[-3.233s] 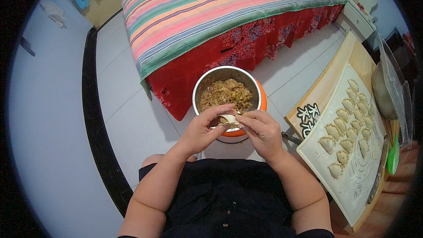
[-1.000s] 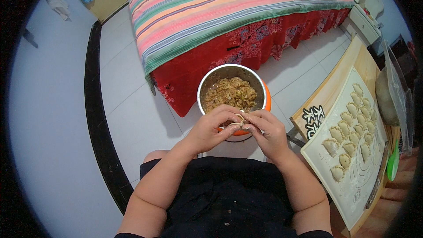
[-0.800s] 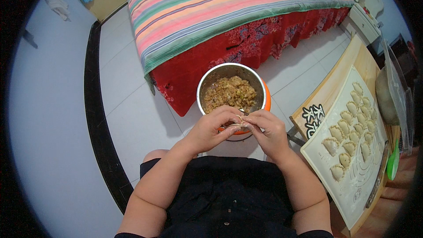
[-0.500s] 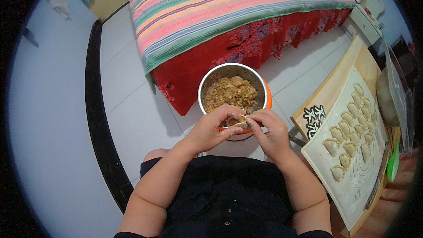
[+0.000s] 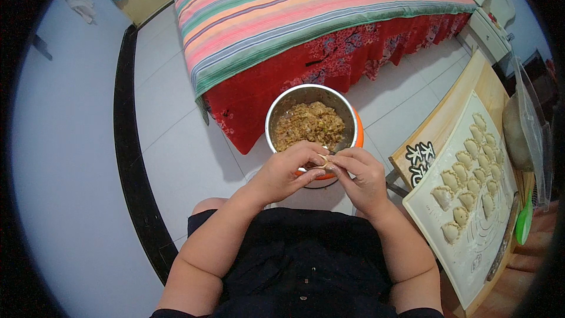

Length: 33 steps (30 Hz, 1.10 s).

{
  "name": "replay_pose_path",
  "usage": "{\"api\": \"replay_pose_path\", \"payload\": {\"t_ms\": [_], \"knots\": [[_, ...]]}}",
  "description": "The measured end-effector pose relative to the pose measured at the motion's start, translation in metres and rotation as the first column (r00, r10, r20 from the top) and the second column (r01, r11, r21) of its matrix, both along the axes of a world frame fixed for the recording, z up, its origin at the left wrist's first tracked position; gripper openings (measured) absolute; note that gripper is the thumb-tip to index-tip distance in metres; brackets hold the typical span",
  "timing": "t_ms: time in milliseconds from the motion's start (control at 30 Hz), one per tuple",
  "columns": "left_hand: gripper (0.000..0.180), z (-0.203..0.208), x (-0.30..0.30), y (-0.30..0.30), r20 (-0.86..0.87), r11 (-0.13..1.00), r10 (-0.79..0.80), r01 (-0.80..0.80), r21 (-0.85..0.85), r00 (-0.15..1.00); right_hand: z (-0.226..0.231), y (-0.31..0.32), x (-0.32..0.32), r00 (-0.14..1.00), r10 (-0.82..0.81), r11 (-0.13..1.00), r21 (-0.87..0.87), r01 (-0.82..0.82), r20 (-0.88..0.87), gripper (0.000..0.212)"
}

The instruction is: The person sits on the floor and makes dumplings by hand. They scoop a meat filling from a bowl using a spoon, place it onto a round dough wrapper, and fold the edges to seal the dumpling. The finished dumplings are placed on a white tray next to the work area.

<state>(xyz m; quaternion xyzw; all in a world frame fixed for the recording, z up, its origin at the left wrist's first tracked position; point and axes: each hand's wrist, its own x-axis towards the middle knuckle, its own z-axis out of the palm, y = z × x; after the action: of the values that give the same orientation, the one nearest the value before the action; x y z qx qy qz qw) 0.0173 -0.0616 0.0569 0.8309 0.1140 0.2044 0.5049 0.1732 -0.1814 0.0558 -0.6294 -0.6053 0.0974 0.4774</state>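
Both hands meet over the near rim of a metal bowl (image 5: 272, 119) of chopped filling (image 5: 311, 125). Between them is a small dumpling (image 5: 322, 164), mostly covered by my fingers. My left hand (image 5: 288, 169) is closed around its left side, thumb below and fingers above. At its right edge, my right hand (image 5: 363, 178) pinches the dough between thumb and fingertips. On a white mat (image 5: 432, 218) to my right lie several shaped dumplings (image 5: 467, 200) in rows, dusted with flour.
The mat rests on a wooden table (image 5: 479, 76), with a rolling pin (image 5: 504, 241) and a green spoon (image 5: 524, 221) by its right edge. Ahead is a bed (image 5: 282, 17) under a striped cover. An orange container (image 5: 360, 132) shows beneath the bowl.
The dumpling's open wrapper has been drawn closer together, and less of it shows. My right fingers have moved slightly left, nearer the left hand.
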Motion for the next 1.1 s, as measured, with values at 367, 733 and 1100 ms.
{"api": "replay_pose_path", "payload": {"t_ms": [367, 733, 1100], "knots": [[0.066, 0.001, 0.007, -0.010, 0.114, 0.706, 0.035, 0.056, -0.706, 0.993, -0.006, 0.003, -0.013, 0.839, -0.086, 0.990, 0.045, 0.131, -0.537, 0.017], [0.050, 0.006, 0.003, -0.005, -0.093, 0.814, 0.069, -0.110, -0.570, 0.993, 0.003, 0.003, -0.004, 0.933, -0.062, 0.998, -0.014, 0.061, -0.353, 0.026], [0.053, -0.005, 0.005, -0.010, -0.127, 0.886, 0.039, -0.093, -0.455, 0.991, 0.001, 0.004, -0.003, 0.988, -0.048, 0.998, -0.051, 0.041, -0.144, 0.016]]}}
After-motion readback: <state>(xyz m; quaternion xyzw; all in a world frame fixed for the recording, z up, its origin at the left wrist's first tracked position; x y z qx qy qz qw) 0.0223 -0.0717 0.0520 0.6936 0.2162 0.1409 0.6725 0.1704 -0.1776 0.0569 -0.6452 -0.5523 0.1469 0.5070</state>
